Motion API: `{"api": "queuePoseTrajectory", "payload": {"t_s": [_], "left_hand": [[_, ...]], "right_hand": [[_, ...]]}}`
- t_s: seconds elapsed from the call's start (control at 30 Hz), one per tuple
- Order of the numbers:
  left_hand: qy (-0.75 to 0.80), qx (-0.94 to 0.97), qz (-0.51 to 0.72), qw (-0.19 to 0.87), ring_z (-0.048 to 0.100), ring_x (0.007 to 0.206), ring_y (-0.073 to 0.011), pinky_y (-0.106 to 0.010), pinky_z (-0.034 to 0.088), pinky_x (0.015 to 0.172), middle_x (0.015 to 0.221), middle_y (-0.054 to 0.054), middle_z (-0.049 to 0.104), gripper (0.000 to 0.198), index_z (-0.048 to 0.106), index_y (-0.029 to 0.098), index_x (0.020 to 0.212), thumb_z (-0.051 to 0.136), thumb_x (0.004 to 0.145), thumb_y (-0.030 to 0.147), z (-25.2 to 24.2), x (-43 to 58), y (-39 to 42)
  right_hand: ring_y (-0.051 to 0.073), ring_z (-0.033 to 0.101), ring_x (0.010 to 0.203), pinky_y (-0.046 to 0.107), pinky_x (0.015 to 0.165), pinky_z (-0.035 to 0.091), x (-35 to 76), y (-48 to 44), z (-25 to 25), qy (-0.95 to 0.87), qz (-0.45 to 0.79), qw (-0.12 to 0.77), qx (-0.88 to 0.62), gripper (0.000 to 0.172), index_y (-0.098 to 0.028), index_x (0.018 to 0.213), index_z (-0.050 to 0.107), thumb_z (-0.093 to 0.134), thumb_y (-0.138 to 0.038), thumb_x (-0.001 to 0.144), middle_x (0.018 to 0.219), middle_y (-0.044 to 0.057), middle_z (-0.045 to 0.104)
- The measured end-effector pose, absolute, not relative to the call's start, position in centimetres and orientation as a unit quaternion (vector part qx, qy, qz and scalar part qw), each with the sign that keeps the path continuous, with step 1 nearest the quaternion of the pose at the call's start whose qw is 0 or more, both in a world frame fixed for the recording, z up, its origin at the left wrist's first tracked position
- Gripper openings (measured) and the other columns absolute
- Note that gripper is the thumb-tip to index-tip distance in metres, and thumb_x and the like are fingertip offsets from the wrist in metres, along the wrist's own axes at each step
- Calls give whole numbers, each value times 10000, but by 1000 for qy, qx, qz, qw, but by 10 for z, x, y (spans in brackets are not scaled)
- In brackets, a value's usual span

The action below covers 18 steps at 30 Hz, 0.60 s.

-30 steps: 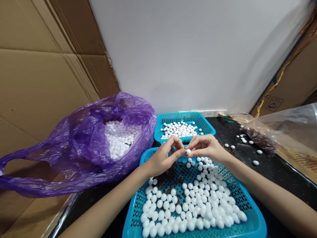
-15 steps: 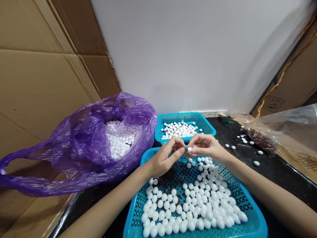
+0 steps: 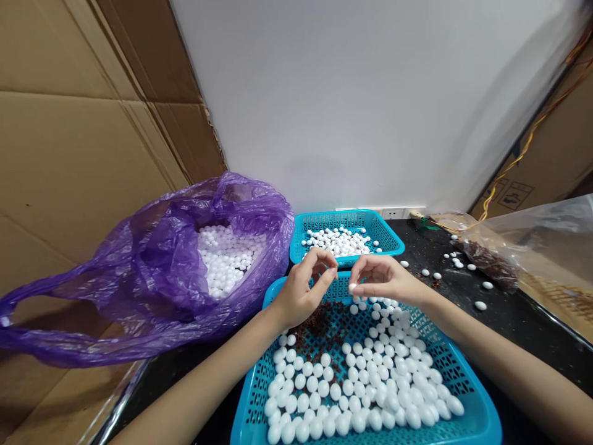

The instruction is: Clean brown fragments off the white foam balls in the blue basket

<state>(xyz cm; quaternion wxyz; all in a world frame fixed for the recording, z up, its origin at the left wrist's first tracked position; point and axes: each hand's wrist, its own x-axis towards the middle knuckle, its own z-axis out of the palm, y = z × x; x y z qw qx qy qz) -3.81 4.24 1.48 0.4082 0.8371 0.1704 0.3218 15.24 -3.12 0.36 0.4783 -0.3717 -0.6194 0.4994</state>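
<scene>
A black desk (image 3: 509, 327) carries two blue baskets. The near basket (image 3: 486, 420) sits at the desk's front edge, filled with white foam balls (image 3: 356, 383) and a patch of brown crumbs (image 3: 319, 327) in its middle. The far basket (image 3: 347, 217) stands behind it against a white wall (image 3: 347, 105), also holding balls. Left of them, a purple bag (image 3: 152, 259) lies open on cardboard (image 3: 78, 154), packed with more balls. At the desk's right side lie a clear plastic bag (image 3: 542, 241) with brown matter inside and a few loose balls (image 3: 480, 305).

The left hand (image 3: 301, 290) is half open, its fingers curled upward and holding nothing that shows. The right hand (image 3: 384, 278) is nearly closed, its thumb and fingertips (image 3: 359, 285) pinching one white ball (image 3: 353, 288).

That ball sits between the hands, just beside the left hand's fingertips but not touching them. It hangs over the near basket's far edge, below the far basket's front rim.
</scene>
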Motion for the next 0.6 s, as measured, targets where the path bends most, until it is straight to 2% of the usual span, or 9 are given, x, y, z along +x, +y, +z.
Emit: {"api": "queuePoseTrajectory", "payload": {"t_s": [0.17, 0.23, 0.3, 0.33, 0.4, 0.47, 0.53, 0.6], "left_hand": [[189, 838, 329, 393, 501, 648, -95, -231, 410, 593, 799, 0, 516, 83, 444, 177, 923, 450, 902, 256, 16, -38, 43], [192, 841, 324, 389, 505, 651, -98, -231, 413, 593, 798, -1, 521, 82, 447, 177, 924, 448, 900, 255, 15, -38, 42], [197, 840, 331, 382, 507, 650, -99, -229, 411, 585, 795, 0, 523, 80, 451, 176, 920, 451, 896, 252, 15, -38, 43], [201, 837, 340, 378, 506, 645, -98, -228, 407, 578, 793, 0, 522, 79, 452, 176, 919, 454, 894, 251, 15, -38, 43], [210, 830, 356, 375, 501, 630, -96, -227, 400, 564, 786, 2, 519, 76, 454, 178, 919, 457, 892, 249, 15, -38, 44], [213, 827, 359, 377, 498, 622, -94, -228, 399, 563, 785, 2, 519, 74, 454, 180, 917, 456, 894, 250, 15, -38, 44], [210, 830, 348, 381, 500, 626, -96, -229, 401, 569, 792, 1, 522, 74, 452, 180, 911, 452, 896, 253, 14, -38, 45], [205, 841, 330, 378, 506, 645, -101, -231, 405, 583, 803, -2, 526, 75, 450, 180, 909, 446, 897, 254, 14, -37, 45]], "right_hand": [[106, 626, 683, 214, 626, 502, 152, -35, 4, -744, 522, 226, -351, 96, -173, 859, 657, 668, -211, 772, 804, 12, 679], [104, 622, 662, 208, 607, 500, 152, -35, 3, -754, 517, 200, -352, 96, -174, 864, 662, 658, -223, 782, 789, 7, 677], [105, 610, 664, 207, 598, 499, 152, -34, 1, -750, 487, 248, -372, 120, -175, 874, 659, 668, -250, 781, 803, 10, 666], [108, 604, 671, 207, 588, 500, 152, -32, 0, -738, 467, 300, -383, 145, -180, 903, 649, 665, -268, 788, 843, 18, 659], [121, 603, 728, 217, 583, 515, 153, -28, -2, -682, 409, 451, -405, 228, -211, 1022, 599, 638, -296, 815, 1028, 48, 618], [146, 602, 831, 241, 627, 543, 156, -23, -4, -602, 339, 587, -423, 356, -260, 1163, 508, 618, -305, 828, 1269, 72, 482], [169, 592, 899, 264, 678, 557, 159, -19, -6, -554, 296, 641, -441, 450, -284, 1233, 443, 621, -307, 821, 1384, 76, 352], [167, 591, 879, 257, 655, 558, 161, -16, -8, -543, 289, 645, -453, 431, -269, 1211, 454, 622, -304, 816, 1369, 82, 361]]}}
